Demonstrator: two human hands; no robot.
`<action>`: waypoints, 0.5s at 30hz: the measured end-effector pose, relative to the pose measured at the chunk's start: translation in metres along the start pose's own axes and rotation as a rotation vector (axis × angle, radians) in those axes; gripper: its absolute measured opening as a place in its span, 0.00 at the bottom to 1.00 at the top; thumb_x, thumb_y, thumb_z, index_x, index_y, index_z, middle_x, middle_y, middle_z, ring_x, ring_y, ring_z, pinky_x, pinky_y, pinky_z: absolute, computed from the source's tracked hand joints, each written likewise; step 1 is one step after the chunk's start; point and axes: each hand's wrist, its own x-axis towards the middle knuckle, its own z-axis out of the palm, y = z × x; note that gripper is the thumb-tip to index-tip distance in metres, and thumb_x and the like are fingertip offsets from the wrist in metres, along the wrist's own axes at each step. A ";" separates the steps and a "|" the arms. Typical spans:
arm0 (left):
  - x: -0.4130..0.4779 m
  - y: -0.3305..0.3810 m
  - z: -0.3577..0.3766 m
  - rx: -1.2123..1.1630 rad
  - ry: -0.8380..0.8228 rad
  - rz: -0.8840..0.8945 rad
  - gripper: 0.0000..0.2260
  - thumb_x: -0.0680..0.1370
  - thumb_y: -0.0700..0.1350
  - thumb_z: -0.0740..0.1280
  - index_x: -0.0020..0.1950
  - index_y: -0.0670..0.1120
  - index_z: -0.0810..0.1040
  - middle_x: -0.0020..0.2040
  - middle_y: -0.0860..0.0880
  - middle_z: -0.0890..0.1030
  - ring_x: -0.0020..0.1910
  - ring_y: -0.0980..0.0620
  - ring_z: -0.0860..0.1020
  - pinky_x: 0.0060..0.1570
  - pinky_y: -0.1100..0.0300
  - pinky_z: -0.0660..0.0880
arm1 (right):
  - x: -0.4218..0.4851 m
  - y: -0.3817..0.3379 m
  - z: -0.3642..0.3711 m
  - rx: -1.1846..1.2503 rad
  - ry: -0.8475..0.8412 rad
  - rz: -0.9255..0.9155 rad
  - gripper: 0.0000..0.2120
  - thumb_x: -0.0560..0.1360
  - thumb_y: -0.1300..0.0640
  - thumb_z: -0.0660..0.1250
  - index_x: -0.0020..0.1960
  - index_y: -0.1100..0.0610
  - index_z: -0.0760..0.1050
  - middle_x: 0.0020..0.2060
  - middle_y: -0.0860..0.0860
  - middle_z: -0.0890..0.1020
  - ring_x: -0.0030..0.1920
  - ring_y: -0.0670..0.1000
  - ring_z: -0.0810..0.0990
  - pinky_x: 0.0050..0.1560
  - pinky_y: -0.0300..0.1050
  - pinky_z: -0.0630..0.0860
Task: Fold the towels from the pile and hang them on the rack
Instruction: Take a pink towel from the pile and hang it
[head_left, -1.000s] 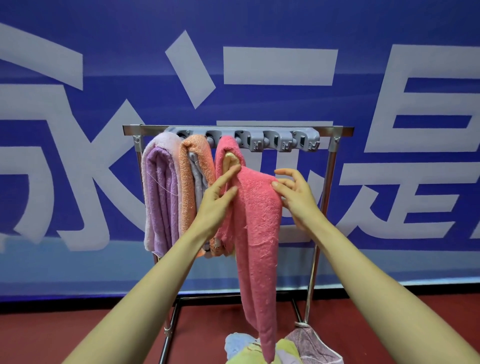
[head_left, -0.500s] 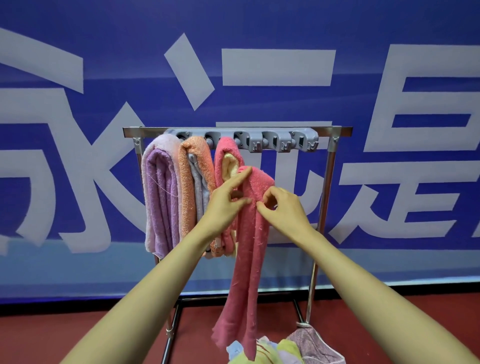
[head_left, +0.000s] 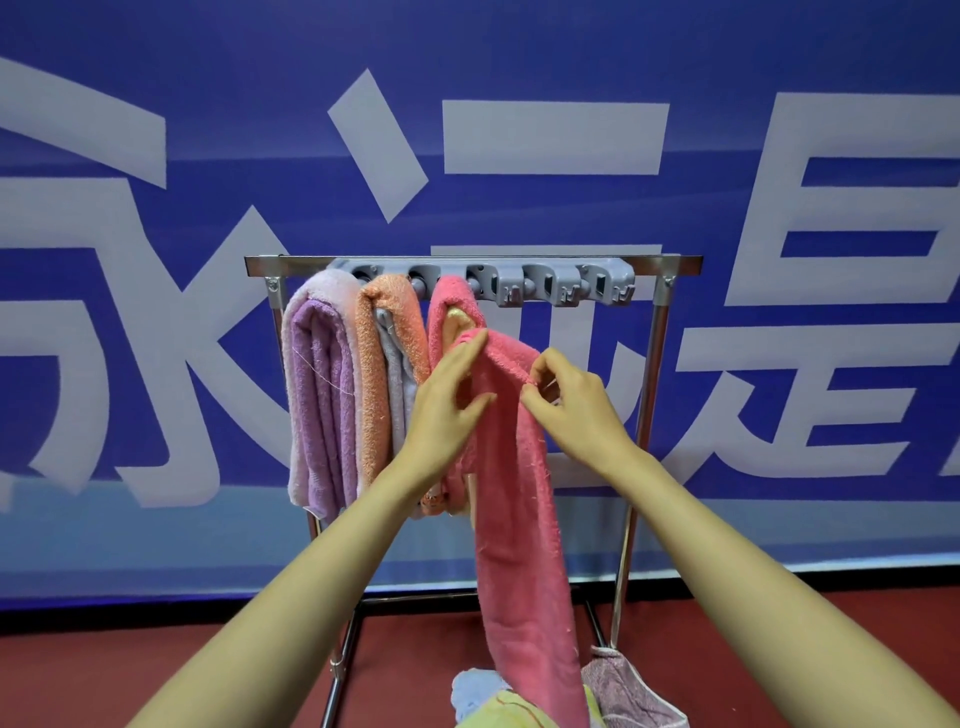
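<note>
Left hand (head_left: 447, 415), fingers nearly straight, only touches the top fold of the long coral-pink terry towel (head_left: 519, 519) held just before the tubular steel rack (head_left: 655, 364), so it may slip down onto the floor pile of loose towels (head_left: 498, 706) if the right hand (head_left: 576, 410), pinching its edge, loosens.

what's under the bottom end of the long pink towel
A pile on the floor: a light blue towel, a yellow towel and a mauve towel show around the pink towel's end. What lies directly beneath that end is covered.
</note>
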 end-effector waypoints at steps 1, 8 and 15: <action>0.000 0.001 0.001 -0.014 0.010 0.001 0.32 0.73 0.33 0.70 0.75 0.46 0.65 0.73 0.53 0.67 0.73 0.53 0.65 0.67 0.46 0.70 | 0.000 0.000 0.000 -0.002 -0.005 -0.006 0.04 0.76 0.59 0.64 0.45 0.58 0.69 0.37 0.55 0.78 0.38 0.55 0.77 0.42 0.54 0.76; 0.004 0.002 0.003 -0.028 -0.004 0.003 0.32 0.72 0.35 0.73 0.74 0.44 0.67 0.71 0.52 0.69 0.73 0.57 0.64 0.72 0.52 0.63 | -0.001 0.002 -0.006 -0.004 0.010 0.005 0.04 0.77 0.59 0.64 0.46 0.59 0.70 0.38 0.54 0.78 0.38 0.54 0.77 0.42 0.52 0.77; 0.003 0.001 0.011 -0.030 0.015 -0.086 0.32 0.71 0.35 0.73 0.73 0.47 0.68 0.71 0.50 0.72 0.71 0.56 0.68 0.69 0.57 0.66 | -0.004 -0.002 -0.004 -0.011 -0.038 0.016 0.04 0.75 0.60 0.65 0.45 0.60 0.71 0.37 0.53 0.78 0.37 0.54 0.76 0.41 0.49 0.75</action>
